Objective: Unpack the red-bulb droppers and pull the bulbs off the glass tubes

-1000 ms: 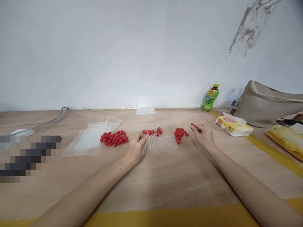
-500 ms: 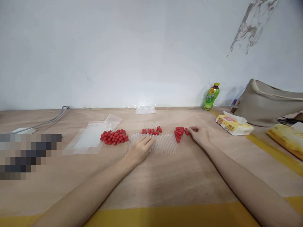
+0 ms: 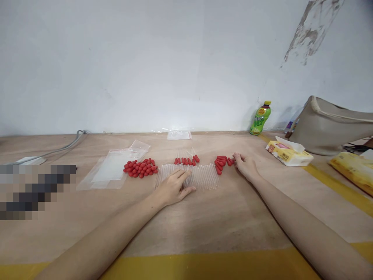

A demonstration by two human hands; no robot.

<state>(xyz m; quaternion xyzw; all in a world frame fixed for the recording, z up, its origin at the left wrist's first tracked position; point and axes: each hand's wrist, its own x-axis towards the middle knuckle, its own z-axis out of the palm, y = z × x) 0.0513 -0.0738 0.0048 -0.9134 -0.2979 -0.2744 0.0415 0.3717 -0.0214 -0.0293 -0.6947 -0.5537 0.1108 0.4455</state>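
My left hand (image 3: 174,186) rests over the left part of a row of clear glass dropper tubes (image 3: 205,177), fingers stretched out and thumb apart. Past the row lie several droppers with red rubber bulbs (image 3: 186,160) fitted, their thin tubes pointing to the wall. Beside the row's right end is a small group of loose red rubber bulbs (image 3: 220,161). My right hand (image 3: 246,166) is at the right edge of that group, its fingertips pinched at the outermost bulb; the fingers partly hide the grip. A larger pile of red bulbs (image 3: 140,168) sits to the left.
Clear zip bags (image 3: 107,169) lie left of the pile, and another bag (image 3: 179,135) is by the wall. To the right stand a green bottle (image 3: 260,118), a tissue pack (image 3: 288,152) and a beige bag (image 3: 329,128). A grey cable (image 3: 65,147) runs at far left.
My right hand has shifted slightly right, with its fingers drawn closer together. My left thumb has come out to the side, while that hand stays over the tubes.
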